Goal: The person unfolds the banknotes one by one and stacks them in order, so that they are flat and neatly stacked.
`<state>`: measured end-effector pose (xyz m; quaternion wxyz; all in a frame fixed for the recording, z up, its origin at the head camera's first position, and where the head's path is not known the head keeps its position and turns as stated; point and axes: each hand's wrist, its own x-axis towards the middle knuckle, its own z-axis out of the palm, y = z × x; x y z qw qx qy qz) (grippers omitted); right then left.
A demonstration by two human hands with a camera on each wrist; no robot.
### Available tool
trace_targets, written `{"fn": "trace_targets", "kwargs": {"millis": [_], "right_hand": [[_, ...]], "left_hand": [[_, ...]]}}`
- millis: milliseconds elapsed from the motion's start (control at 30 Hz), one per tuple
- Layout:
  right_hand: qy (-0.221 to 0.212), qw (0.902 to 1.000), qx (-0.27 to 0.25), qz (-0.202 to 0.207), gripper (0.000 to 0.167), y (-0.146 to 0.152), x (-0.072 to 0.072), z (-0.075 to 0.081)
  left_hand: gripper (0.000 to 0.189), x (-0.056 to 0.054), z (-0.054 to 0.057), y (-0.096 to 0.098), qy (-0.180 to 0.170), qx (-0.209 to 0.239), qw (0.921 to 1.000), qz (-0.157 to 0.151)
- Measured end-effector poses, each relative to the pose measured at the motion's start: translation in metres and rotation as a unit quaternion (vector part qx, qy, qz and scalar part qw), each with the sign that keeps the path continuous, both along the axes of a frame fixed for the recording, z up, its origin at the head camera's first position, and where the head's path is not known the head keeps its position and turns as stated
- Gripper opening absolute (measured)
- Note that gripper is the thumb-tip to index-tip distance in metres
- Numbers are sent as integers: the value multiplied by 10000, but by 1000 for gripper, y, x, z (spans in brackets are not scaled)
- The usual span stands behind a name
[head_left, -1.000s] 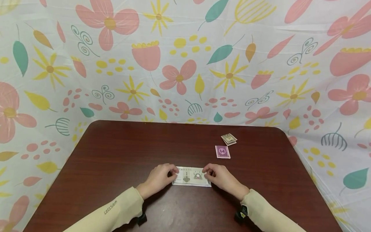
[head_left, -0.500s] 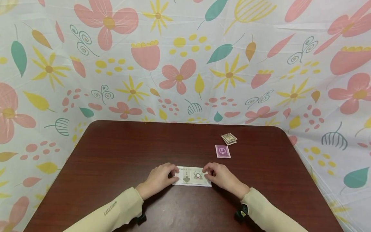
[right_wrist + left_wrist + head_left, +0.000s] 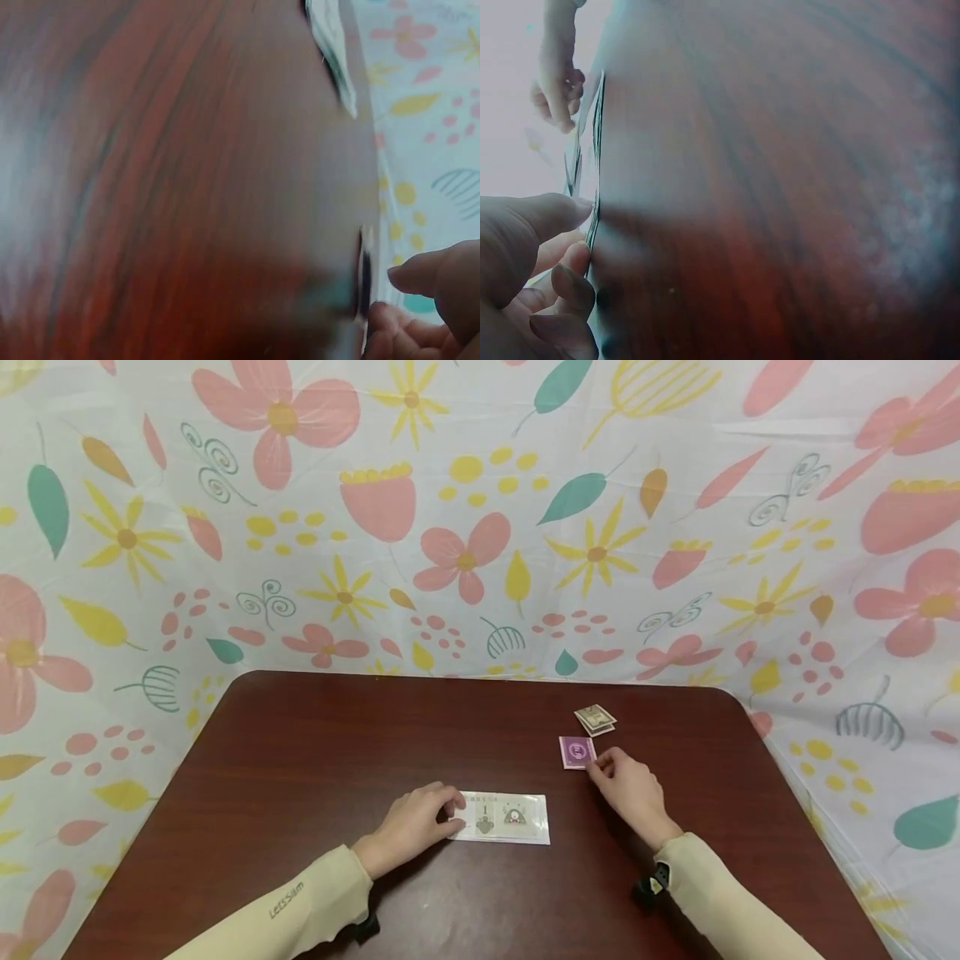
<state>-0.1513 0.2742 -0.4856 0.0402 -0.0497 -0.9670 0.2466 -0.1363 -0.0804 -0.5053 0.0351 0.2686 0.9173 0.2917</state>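
Observation:
In the head view, a small stack of pale banknotes [image 3: 510,818], printed with a 1 and a picture, lies flat near the front of the table. My left hand [image 3: 416,820] holds its left end between thumb and fingers; the left wrist view shows the thumb [image 3: 559,214] on the notes' edge. Farther right is a folded purple note [image 3: 576,752]. My right hand [image 3: 632,793] reaches to its lower right corner with the fingertips right at the edge. Seen from the right wrist, the thumb [image 3: 424,274] stands apart from the fingers beside the purple note.
A folded brownish note [image 3: 596,719] sits just behind the purple one, partly raised along its fold. The dark wooden table [image 3: 315,743] has rounded back corners. A flower-printed cloth [image 3: 465,477] hangs behind it and along both sides.
My right hand has let go of the pale banknotes' right end and moved up and right to the purple note. The left hand has stayed at the left end.

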Motion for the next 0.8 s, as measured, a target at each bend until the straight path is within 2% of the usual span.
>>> {"fn": "trace_targets", "kwargs": {"millis": [100,267,433,633,800], "right_hand": [[-318,9992,57,-233,35,6,-2,-1],[-556,9978,226,-281,45,7,-9,-2],[-466,9981,372,-178,44,4,-17,-3],[-521,9982,205,-225,40,2,-20,-6],[-358,9991,162,-175,35,1,-22,-7]], "left_hand": [[19,0,0,0,25,-15,10000,-8],[19,1,0,0,58,-19,10000,29],[19,2,0,1,79,39,10000,39],[19,3,-2,0,105,43,9999,16],[19,1,-2,0,145,50,9999,-25]]}}
